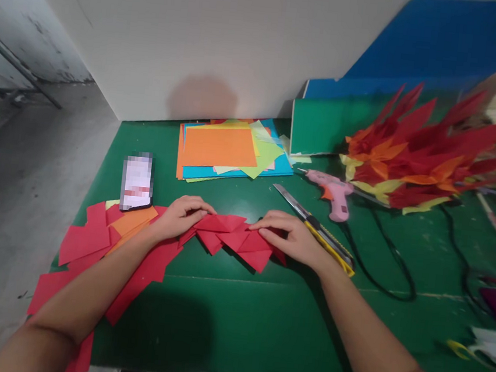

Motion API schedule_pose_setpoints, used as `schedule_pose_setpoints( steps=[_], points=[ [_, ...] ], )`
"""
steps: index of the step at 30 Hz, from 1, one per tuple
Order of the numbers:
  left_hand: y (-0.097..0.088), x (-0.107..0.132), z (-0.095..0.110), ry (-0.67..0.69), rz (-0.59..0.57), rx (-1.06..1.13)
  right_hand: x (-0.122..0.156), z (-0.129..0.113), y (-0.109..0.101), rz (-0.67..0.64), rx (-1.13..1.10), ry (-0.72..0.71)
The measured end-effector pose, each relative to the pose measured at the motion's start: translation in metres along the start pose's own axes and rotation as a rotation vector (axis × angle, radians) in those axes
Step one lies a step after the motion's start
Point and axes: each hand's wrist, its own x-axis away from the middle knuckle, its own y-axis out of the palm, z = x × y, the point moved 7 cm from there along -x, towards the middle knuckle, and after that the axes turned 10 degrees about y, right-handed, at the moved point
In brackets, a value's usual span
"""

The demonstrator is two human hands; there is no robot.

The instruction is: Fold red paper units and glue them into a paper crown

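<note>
A row of folded red paper pieces (232, 237) lies on the green table (235, 319) in front of me. My left hand (181, 216) presses on its left end with curled fingers. My right hand (289, 235) rests flat on the right end, fingertips pointing left onto the folds. Under my left forearm spreads a loose pile of red paper squares (89, 241) with an orange sheet (133, 222) among them.
A phone (137, 181) lies left of centre. A stack of coloured paper (225, 149) sits at the back. A yellow utility knife (314, 227) and pink glue gun (333, 191) with black cord lie right of my hand. A red-orange paper flame piece (421, 156) and green board (319, 125) stand far right.
</note>
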Motion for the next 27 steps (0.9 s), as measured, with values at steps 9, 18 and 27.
schedule_pose_setpoints(
  steps=[9,18,27],
  points=[
    [0.006,0.002,0.012,0.123,-0.074,-0.115,-0.004,0.007,0.000,0.140,0.100,0.012],
    [0.018,0.004,0.029,0.152,-0.070,-0.343,-0.005,0.007,0.008,0.164,0.191,-0.005],
    [0.028,0.006,0.039,0.350,-0.133,-0.479,-0.006,0.006,0.010,0.176,0.223,0.001]
  ],
)
